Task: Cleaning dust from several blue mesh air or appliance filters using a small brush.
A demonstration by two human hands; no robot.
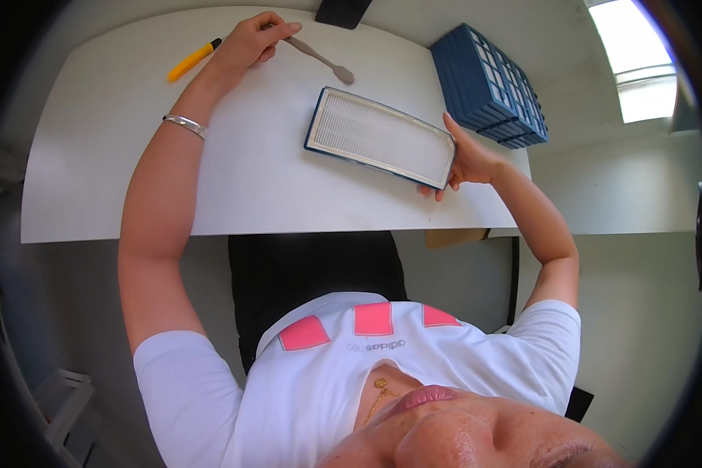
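Observation:
My left hand point(257, 38), near the far side of the white table, grips the handle end of a grey-brown brush point(310, 51) shaped like a toothbrush. The bristle head points right and down, just above the far left part of a pleated filter panel point(380, 137). This rectangular panel has white pleats and a dark blue frame. It is tilted, with its right end in my right hand point(471, 155); the thumb is at the upper corner and fingertips show beneath the lower edge. Whether the panel's far end touches the table cannot be made out.
A yellow-handled tool point(192, 61) with a black collar lies left of my left hand, its tip hidden. Several blue-framed filters point(488, 88) stand stacked at the table's right rear. A black object point(343, 11) is at the back edge. The white table point(257, 175) ends before my body.

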